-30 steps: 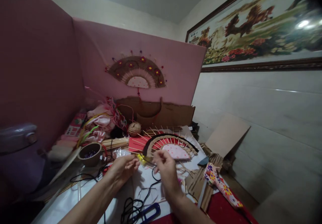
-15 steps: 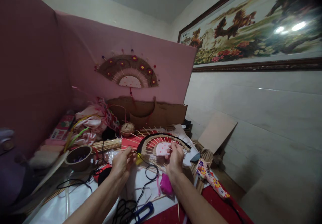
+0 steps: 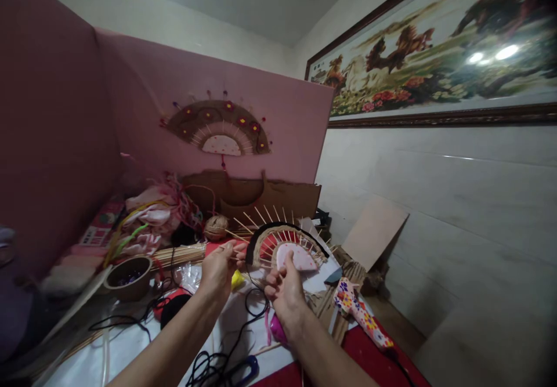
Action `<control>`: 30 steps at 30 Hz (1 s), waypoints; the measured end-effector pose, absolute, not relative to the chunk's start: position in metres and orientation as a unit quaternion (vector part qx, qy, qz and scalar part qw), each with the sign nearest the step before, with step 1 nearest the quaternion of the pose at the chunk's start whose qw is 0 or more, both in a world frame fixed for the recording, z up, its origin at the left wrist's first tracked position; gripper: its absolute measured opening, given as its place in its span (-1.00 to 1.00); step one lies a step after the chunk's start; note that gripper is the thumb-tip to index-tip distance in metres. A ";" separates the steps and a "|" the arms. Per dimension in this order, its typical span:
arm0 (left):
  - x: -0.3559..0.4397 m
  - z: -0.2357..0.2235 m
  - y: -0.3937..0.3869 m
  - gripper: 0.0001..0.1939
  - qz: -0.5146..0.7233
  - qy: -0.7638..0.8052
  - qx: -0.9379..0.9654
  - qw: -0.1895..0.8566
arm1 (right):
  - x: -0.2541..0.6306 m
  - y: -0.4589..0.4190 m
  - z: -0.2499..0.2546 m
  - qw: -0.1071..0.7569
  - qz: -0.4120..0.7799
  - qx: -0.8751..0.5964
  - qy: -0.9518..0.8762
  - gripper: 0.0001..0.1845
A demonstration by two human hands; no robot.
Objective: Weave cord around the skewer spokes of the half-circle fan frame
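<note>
A handmade half-round fan frame (image 3: pixel 261 239) is tilted up in front of me, with thin sticks fanning out. Black and tan yarn bands are woven across the sticks, and a pale spotted half-round patch (image 3: pixel 300 257) covers its base. My right hand (image 3: pixel 287 297) grips the fan at that base, thumb over the patch and fingers underneath. At the fan's left end my left hand (image 3: pixel 221 268) has its fingers closed around an outer stick; whether they also pinch the black yarn (image 3: pixel 256 303) trailing below, I cannot tell.
A finished flowered fan (image 3: pixel 221 126) hangs on the pink board. Left are a bowl of beads (image 3: pixel 128 279), a bundle of sticks (image 3: pixel 178 255) and a twine ball (image 3: pixel 216 228). A flowered glue gun (image 3: pixel 361 313) lies right, blue-handled scissors (image 3: pixel 246 369) in front.
The fan has been raised and tilted up toward me. My right hand has shifted from the patch's right side to its lower edge. My left hand has moved slightly right and up.
</note>
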State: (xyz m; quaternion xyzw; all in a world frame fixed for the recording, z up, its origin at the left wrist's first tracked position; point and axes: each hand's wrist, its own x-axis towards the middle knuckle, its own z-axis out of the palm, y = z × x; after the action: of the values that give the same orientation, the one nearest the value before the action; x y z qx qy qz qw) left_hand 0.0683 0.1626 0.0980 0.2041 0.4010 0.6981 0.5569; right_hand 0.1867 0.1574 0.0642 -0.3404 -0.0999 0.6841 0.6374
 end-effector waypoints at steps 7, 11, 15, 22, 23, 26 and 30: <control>0.061 0.099 0.167 -0.85 0.699 0.401 0.217 0.552 | 0.185 0.165 0.053 0.664 0.632 -0.394 -0.074 -0.61; 0.056 0.100 0.159 -0.85 0.698 0.383 0.240 0.556 | 0.192 0.177 0.050 0.691 0.641 -0.334 -0.019 -0.75; 0.047 0.101 0.144 -0.85 0.704 0.360 0.261 0.553 | 0.195 0.184 0.049 0.691 0.668 -0.273 -0.026 -0.88; 0.021 0.093 0.125 -0.79 0.717 0.342 0.222 0.565 | 0.189 0.171 0.062 0.661 0.718 -0.187 -0.108 -0.68; 0.017 0.091 0.124 -0.79 0.719 0.343 0.216 0.565 | 0.187 0.169 0.064 0.651 0.727 -0.188 -0.109 -0.66; 0.012 0.088 0.118 -0.81 0.728 0.350 0.202 0.554 | 0.184 0.164 0.067 0.643 0.732 -0.207 -0.086 -0.62; 0.016 0.085 0.108 -0.71 0.708 0.359 0.245 0.557 | 0.182 0.161 0.067 0.645 0.731 -0.206 -0.079 -0.56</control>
State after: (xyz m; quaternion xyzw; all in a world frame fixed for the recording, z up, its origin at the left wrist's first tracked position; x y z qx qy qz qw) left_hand 0.0157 0.1077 0.0853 0.2446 0.3588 0.7082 0.5567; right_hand 0.1819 0.1610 0.0666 -0.2059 -0.0788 0.7313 0.6454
